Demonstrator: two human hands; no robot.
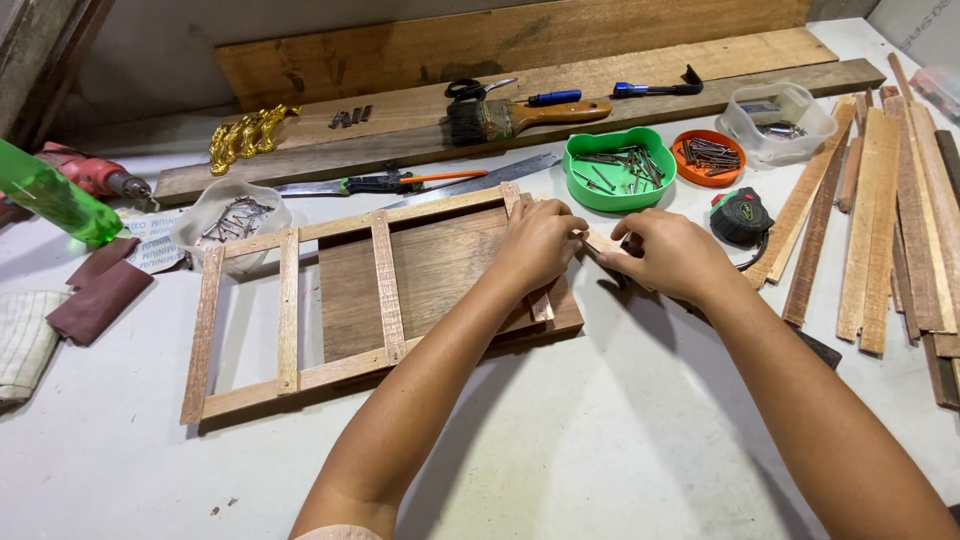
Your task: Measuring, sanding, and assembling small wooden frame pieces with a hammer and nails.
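A ladder-like frame of pale wooden slats (290, 310) lies flat on the white table, partly over a darker wood board (440, 270). My left hand (535, 245) presses down on the frame's right end slat, fingers curled over it. My right hand (670, 255) sits just to the right, pinching a short pale wood strip (603, 243) whose end meets the frame's right edge. The strip's far part is hidden under my fingers.
A green bowl of nails (618, 168), an orange dish of nails (708, 156), a clear tub (778, 120) and a tape measure (740, 215) lie beyond my hands. Loose wood strips (890, 220) lie right. A paintbrush (520, 117), handsaw (420, 182), drill (95, 175) and green bottle (55, 200) lie behind and left.
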